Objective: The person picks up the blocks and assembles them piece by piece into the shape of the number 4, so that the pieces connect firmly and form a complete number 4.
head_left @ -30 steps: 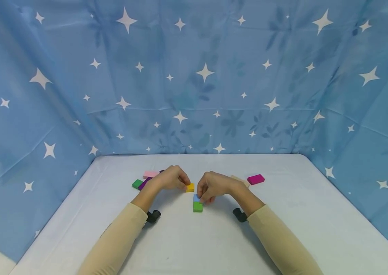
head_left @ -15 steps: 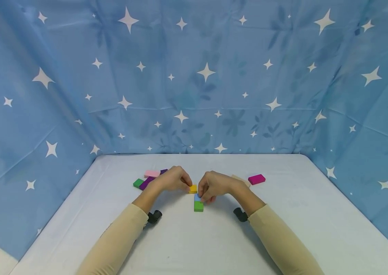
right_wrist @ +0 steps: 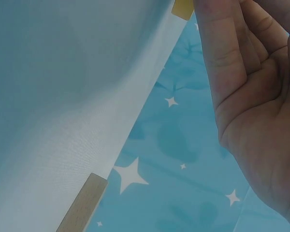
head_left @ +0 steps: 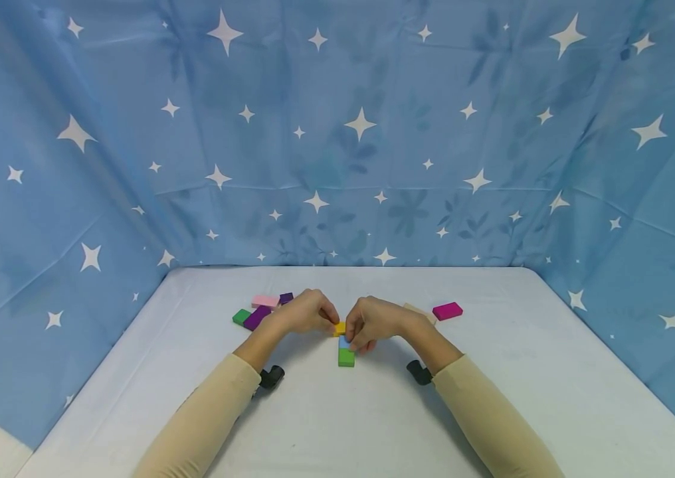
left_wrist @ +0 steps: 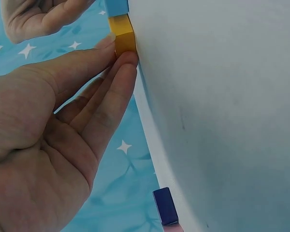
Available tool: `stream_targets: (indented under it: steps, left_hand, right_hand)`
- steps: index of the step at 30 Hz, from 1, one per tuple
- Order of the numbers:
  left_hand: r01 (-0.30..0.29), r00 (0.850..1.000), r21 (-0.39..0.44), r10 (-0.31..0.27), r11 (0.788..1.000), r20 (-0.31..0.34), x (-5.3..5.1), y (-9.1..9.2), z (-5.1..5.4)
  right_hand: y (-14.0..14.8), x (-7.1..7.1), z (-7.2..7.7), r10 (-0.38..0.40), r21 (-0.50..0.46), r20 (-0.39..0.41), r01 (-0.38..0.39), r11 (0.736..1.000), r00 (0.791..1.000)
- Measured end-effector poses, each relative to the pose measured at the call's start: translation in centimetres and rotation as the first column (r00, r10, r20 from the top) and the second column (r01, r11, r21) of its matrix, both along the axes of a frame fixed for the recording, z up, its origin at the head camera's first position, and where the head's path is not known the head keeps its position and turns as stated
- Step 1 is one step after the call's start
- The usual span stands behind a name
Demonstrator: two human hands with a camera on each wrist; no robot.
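Between thumb and fingertips, the left hand (head_left: 307, 312) (left_wrist: 72, 111) pinches a small yellow block (head_left: 340, 328) (left_wrist: 124, 36). That block lies at the far end of a light blue block (head_left: 343, 342) (left_wrist: 117, 7), and the two look to be touching in the left wrist view. A green block (head_left: 346, 358) adjoins the blue one on the near side. The right hand (head_left: 376, 322) (right_wrist: 261, 101) has its thumb and fingers at the blue block, whose right part they cover. In the right wrist view only a corner of the yellow block (right_wrist: 183, 8) shows beside the fingers.
Left of the hands lie pink (head_left: 265, 302), dark purple (head_left: 286, 298), purple (head_left: 258, 317) and dark green (head_left: 241, 317) blocks. To the right are a wooden block (head_left: 421, 313), partly behind the right arm, and a magenta block (head_left: 448, 311). A starry blue curtain surrounds the white table (head_left: 325, 425).
The left hand has moved right with the yellow block, bringing it to the far end of the blue block. The right hand has stayed nearly still at the blue block.
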State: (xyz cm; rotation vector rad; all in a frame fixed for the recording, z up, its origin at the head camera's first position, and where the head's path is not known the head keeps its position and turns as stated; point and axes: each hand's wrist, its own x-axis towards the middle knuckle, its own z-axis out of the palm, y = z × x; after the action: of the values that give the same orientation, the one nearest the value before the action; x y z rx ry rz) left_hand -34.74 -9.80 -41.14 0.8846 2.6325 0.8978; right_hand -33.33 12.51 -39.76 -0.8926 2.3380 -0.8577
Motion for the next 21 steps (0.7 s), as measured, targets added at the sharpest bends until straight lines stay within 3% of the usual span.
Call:
stream_targets:
  steps: [21]
  left_hand:
    - [0.045, 0.998, 0.003, -0.045, 0.999, -0.034, -0.02, 0.38, -0.37]
  right_hand:
    - [0.02, -0.09, -0.12, 0.005, -0.004, -0.001, -0.005, 1.000, 1.000]
